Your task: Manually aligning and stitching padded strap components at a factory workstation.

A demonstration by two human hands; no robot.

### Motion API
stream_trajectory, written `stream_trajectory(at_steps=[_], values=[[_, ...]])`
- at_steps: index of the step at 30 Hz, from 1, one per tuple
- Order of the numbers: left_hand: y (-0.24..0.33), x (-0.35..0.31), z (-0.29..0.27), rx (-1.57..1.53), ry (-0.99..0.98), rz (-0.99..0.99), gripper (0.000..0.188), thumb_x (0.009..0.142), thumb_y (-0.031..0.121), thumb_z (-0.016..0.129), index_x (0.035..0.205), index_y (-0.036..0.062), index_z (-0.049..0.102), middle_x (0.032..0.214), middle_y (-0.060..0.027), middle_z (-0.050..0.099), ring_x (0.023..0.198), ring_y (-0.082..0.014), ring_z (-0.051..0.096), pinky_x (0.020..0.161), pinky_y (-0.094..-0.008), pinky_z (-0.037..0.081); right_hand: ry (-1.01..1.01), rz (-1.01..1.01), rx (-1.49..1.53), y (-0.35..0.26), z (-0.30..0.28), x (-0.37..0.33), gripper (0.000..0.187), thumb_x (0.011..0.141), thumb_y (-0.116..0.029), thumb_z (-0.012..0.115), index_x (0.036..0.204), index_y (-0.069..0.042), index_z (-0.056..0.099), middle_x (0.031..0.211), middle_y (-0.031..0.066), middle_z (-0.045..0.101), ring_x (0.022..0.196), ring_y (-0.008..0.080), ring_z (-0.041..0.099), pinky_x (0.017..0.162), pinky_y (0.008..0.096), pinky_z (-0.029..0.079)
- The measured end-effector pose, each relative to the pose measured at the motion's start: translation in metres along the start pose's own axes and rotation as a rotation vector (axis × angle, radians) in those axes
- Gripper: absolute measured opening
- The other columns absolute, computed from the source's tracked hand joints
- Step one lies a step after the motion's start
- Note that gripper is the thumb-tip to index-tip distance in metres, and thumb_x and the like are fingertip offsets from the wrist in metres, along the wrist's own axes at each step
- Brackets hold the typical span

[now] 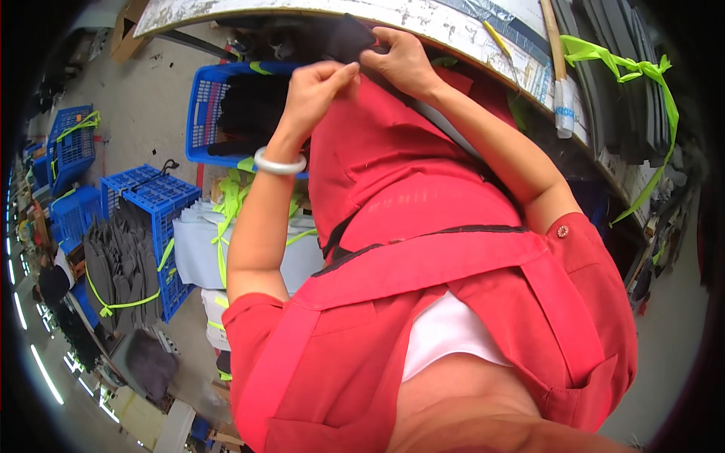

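My right hand (404,64) grips a small dark piece of cloth (350,38) at the table's near edge, its thumb and fingers closed at the right side of the cloth. Just below and left of it, my left hand (321,87) is closed, thumb and fingertips brought together in front of the red apron (393,143). Slight motion blur covers those fingertips, and whatever they may pinch cannot be made out. A pale bangle (280,163) circles my left wrist.
Ahead is a worn white tabletop (438,26) with a yellow pen-like tool (497,38) and a wooden-handled stick (557,68). Dark sheets (615,83) tied with green strips stand at the right. A blue crate (198,113) of dark pieces and light-grey bundles (200,241) lie left.
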State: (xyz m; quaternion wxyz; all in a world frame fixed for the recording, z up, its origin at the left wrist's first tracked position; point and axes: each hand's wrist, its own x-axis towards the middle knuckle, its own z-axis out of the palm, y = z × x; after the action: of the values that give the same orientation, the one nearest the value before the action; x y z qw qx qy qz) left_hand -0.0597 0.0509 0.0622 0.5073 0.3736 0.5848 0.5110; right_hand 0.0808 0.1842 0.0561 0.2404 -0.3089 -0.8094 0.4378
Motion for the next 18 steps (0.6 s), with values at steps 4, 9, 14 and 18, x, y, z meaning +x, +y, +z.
stream_trajectory(at_steps=[4,9,14,18], values=[[0.010,-0.020,-0.010,-0.201,-0.073,0.092,0.057,0.094,0.045,0.055,0.127,-0.0011,0.050,0.114,-0.0122,0.062,0.093,-0.0189,0.065,0.080,-0.0293,0.053,-0.057,0.068,0.381,-0.065,-0.024,-0.002,0.024,0.078,-0.013,0.065,0.095,0.003,0.066,0.077,0.0047,0.066,0.072,0.0084,0.060,0.068,0.0255,0.050],[0.088,-0.013,0.029,-0.749,-0.088,0.597,0.086,0.084,0.060,0.057,0.141,0.0009,0.032,0.143,-0.0159,0.041,0.134,-0.0305,0.037,0.112,-0.0446,0.030,-0.104,-0.036,0.597,-0.122,-0.033,-0.009,0.020,0.083,-0.012,0.068,0.098,0.001,0.066,0.086,0.0000,0.064,0.079,0.0055,0.057,0.074,0.0217,0.049],[0.038,0.029,0.038,-1.341,0.023,0.311,0.057,0.090,0.034,0.063,0.131,-0.0022,0.045,0.129,-0.0155,0.052,0.124,-0.0308,0.046,0.109,-0.0441,0.035,0.342,-0.418,-0.193,-0.064,-0.007,0.002,0.053,0.075,-0.010,0.072,0.124,-0.009,0.052,0.119,0.0134,0.051,0.111,0.0274,0.051,0.097,0.0390,0.040],[-0.023,0.045,0.064,-1.332,-0.032,0.166,0.040,0.099,0.033,0.049,0.122,0.0012,0.045,0.123,-0.0117,0.051,0.118,-0.0223,0.047,0.108,-0.0376,0.035,0.315,-0.258,-0.237,-0.014,0.030,0.008,0.062,0.072,-0.008,0.068,0.131,-0.018,0.048,0.129,0.0116,0.046,0.116,0.0309,0.046,0.098,0.0415,0.035]])
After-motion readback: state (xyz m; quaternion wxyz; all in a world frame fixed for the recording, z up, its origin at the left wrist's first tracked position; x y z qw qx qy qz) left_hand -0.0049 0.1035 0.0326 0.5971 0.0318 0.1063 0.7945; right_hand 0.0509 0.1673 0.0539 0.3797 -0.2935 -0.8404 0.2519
